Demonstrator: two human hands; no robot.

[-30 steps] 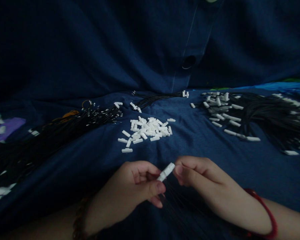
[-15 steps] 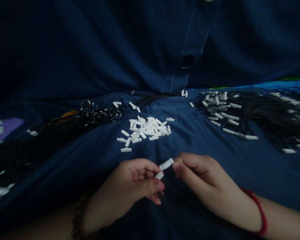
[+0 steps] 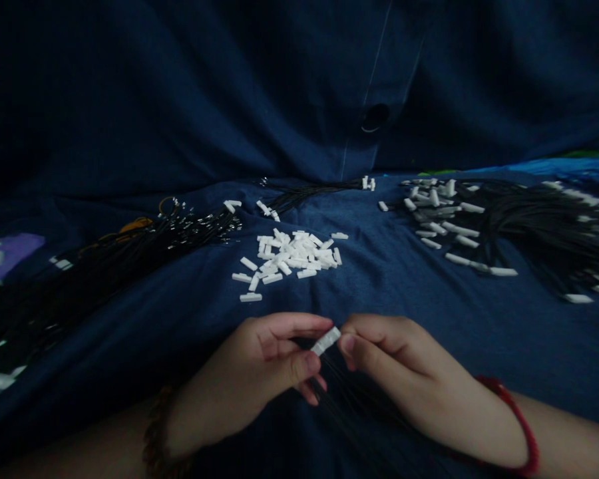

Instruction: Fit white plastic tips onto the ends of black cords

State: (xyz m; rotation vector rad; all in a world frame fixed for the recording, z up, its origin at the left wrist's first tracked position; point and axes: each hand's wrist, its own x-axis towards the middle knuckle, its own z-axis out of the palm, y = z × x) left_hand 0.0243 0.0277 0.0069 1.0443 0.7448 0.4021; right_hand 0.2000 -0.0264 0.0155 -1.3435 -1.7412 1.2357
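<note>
My left hand (image 3: 279, 362) is closed, its thumb and fingers pinching a white connector (image 3: 325, 341) held at a slant. Whether this is one connector or two lying together, I cannot tell. Thin black wires (image 3: 332, 392) hang below it, between my hands. At its upper right end, the thumb and forefinger of my right hand (image 3: 379, 346) are pinched together, touching the connector's tip; the fingertips hide the exact grip. Just beyond both hands lies a loose heap of small white connectors (image 3: 299, 253) on the dark blue cloth (image 3: 379, 279).
Black wires with bright metal tips (image 3: 180, 229) lie to the left, near a purple piece (image 3: 17, 254). A bundle of black wires ending in white connectors (image 3: 519, 219) lies at the right. A smaller wire bundle (image 3: 314, 191) rests behind the heap.
The white piece at my right fingertips has come down and left against the one in my left hand. My right hand has moved slightly left, and my left forefinger has stretched out over the connector.
</note>
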